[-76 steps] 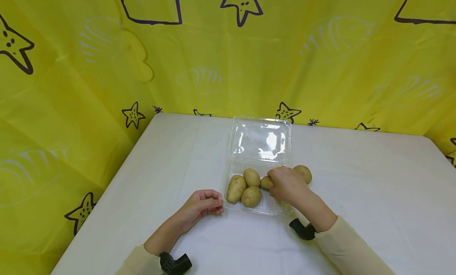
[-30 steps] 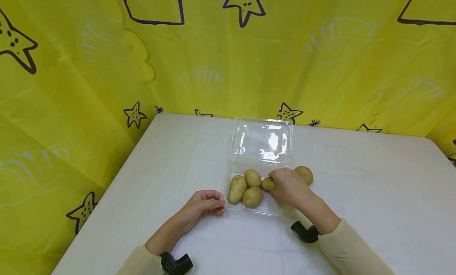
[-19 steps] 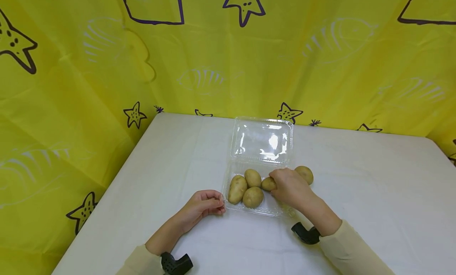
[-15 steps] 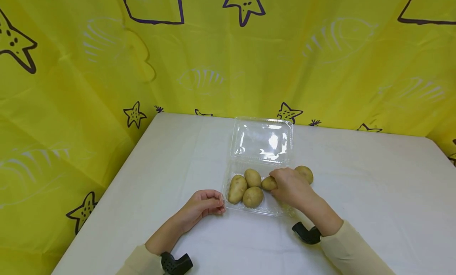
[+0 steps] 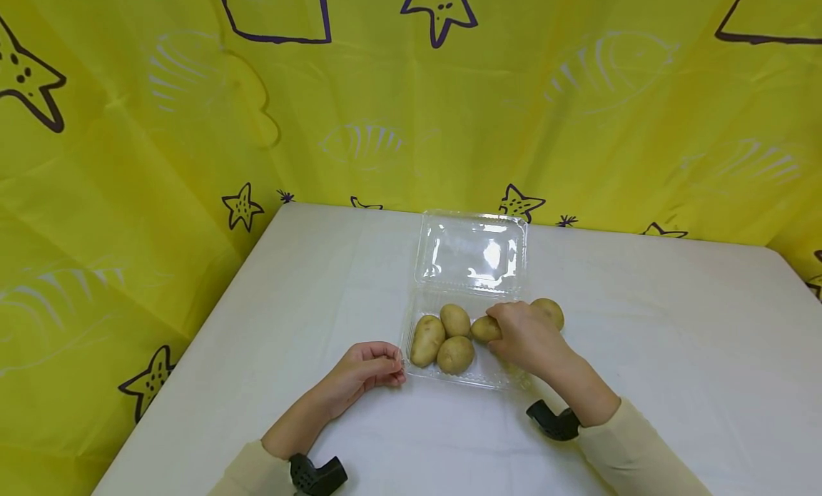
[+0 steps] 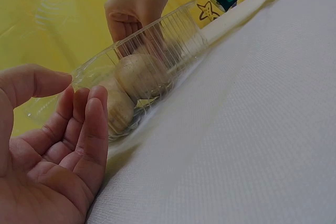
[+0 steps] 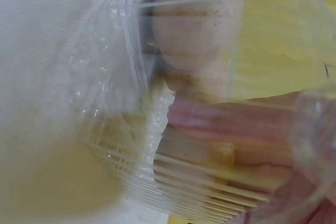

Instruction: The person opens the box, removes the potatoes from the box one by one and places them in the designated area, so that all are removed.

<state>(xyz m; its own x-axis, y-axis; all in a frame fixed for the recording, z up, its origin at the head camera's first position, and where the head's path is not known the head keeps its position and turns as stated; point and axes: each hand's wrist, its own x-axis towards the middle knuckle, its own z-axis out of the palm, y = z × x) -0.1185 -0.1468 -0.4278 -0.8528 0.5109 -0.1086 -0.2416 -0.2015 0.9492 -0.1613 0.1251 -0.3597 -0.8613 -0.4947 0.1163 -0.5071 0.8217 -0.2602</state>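
- Most of the far and left side is a yellow curtain [image 5: 128,160] printed with dark stars and outlines; it hangs behind and beside everything else.
- One white worktop [image 5: 642,325] carries all the things.
- One clear plastic box lies open in the middle. Its lid [image 5: 472,253] lies flat on the far side and its ribbed tray [image 5: 406,339] on the near side.
- The right hand [image 5: 523,335] reaches into the right part of the tray. Its fingers curl over the held potato [image 5: 483,329], so the grip is closed round it.
- The left hand [image 5: 362,371] rests on the worktop just beside the tray's near left corner. Its fingers are loosely curled and hold nothing. I cannot tell whether the thumb touches the rim.
- Three other potatoes [image 5: 427,339] sit together in the left half of the tray, touching one another.
- A loose potato [image 5: 551,309] lies at the tray's right edge, partly hidden behind the right hand.
- The held potato is small, tan and smooth-skinned, and sits low in the tray just right of the three.
- Step in hand, as I judge it: the right hand has this potato down among the others.
- A next move would call for easing the fingers off without nudging the light tray.
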